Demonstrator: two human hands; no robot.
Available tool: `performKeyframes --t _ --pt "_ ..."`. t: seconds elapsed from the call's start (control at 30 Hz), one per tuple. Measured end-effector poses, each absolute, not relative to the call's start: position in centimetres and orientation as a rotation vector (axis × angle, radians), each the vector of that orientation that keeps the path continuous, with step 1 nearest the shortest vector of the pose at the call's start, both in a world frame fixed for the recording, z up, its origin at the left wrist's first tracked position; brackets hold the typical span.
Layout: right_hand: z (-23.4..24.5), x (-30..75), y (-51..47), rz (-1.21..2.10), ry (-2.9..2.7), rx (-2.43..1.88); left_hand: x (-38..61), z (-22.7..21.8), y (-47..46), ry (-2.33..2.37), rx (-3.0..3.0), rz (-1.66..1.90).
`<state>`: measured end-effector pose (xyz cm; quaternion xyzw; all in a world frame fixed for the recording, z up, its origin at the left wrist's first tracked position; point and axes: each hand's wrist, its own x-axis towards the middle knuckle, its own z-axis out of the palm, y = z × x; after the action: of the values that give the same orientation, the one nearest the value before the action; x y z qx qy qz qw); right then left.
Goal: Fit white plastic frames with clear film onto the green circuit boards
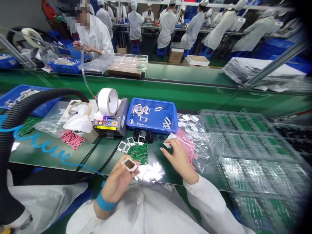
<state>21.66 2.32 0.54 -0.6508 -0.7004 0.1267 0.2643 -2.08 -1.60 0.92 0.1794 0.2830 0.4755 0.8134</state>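
Note:
My left hand (122, 178), with a blue band at the wrist, grips a small white frame (130, 165) that has a brownish panel inside it. The frame is tilted up toward me, above the front edge of the bench. To the right, my right hand (179, 157) hovers low over the bench, thumb and index finger apart, at a small white piece (168, 145) by a bag of pink parts (187, 146). Whether the fingers touch that piece I cannot tell. Loose white frames (123, 147) and green circuit boards (139, 152) lie just beyond my left hand.
A blue bin (156, 115) of white frames stands behind, beside a tape dispenser (109, 122) carrying a white tape roll (108, 101). Clear trays (243, 139) of green boards fill the right. A black hose (12, 130) arches on the left. Co-workers stand or sit beyond the partition.

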Motion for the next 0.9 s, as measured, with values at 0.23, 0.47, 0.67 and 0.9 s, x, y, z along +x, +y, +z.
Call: performKeyframes --t 0.23,0.47,0.67,0.9 --pt "-2.8 24.6 4.4 0.164 -1.802 -1.903 -2.0 1.2 -1.8 0.534 0.432 0.937" --pt "1.8 23.2 3.2 0.383 -1.875 -1.53 -2.0 3.1 -1.2 0.487 0.504 0.914" --pt "7.9 18.0 1.6 0.873 -2.162 -0.856 -2.0 3.9 -1.2 0.336 0.421 0.739" --pt "8.1 14.9 2.3 0.839 -2.077 -0.866 -2.4 4.3 -1.7 0.385 0.437 0.863"
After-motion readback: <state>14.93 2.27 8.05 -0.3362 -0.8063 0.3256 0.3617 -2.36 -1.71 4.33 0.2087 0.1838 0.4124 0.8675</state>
